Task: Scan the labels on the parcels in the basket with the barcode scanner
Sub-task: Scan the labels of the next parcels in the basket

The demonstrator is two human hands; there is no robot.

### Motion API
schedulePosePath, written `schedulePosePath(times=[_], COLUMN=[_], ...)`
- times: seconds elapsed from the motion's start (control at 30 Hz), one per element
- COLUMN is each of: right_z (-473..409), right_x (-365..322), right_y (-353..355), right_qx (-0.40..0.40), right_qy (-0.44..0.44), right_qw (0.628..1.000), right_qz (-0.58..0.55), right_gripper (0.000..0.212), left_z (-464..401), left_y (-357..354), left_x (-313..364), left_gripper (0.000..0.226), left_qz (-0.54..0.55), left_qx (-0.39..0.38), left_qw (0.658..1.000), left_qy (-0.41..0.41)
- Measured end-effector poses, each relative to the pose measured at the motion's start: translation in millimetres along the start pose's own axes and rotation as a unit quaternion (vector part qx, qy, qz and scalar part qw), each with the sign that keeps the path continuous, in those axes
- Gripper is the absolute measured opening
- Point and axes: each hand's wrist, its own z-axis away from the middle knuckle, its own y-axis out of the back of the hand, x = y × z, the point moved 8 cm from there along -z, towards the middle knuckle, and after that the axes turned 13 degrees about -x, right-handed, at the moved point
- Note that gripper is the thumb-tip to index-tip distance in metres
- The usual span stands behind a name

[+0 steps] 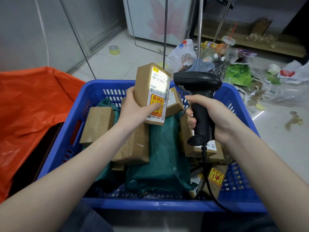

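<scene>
Blue slotted plastic forms the basket [93, 97] that anchors the head view, full of brown cardboard parcels and dark green plastic mailer bags [163, 156]. Above its far half, the left hand [133, 106] holds up a small brown cardboard box [151, 92], grip closed around its lower part with the thumb pressed on the yellow-and-red fragile sticker. The box's white shipping label [159, 84] faces up, and its upper end is lit bright where the barcode sits. Just right of the box, over the basket's far rim, the right hand [212, 118] has its grip wrapped around the handle of the black pistol-shaped barcode scanner [199, 91], head level with the label. The scanner's black cable [204, 164] trails down across the parcels on the basket's right side.

The glare could spoil the read, since the bars look washed out. The thumb sits near the smaller codes lower down. The cable might also snag a parcel corner if the scanner swings away from the basket.
</scene>
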Motion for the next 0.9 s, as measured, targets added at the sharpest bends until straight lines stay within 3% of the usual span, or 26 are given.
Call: schedulePosePath(times=[0.7, 0.9], right_z=[1.1, 3.4], right_x=[-1.5, -8.6], right_y=[0.2, 8.4], right_qx=[0.001, 0.040], right_qy=[0.000, 0.039], right_qw=[1.000, 0.998], right_qz=[0.007, 0.016], right_gripper=[0.017, 0.011], left_z=[4.9, 7.3], left_y=[-1.4, -8.9], left_x=[5.7, 0.8], left_gripper=[0.084, 0.090], left_qz=[0.003, 0.032], left_qx=[-0.014, -0.060], left_qw=[1.000, 0.997], left_qy=[0.007, 0.033])
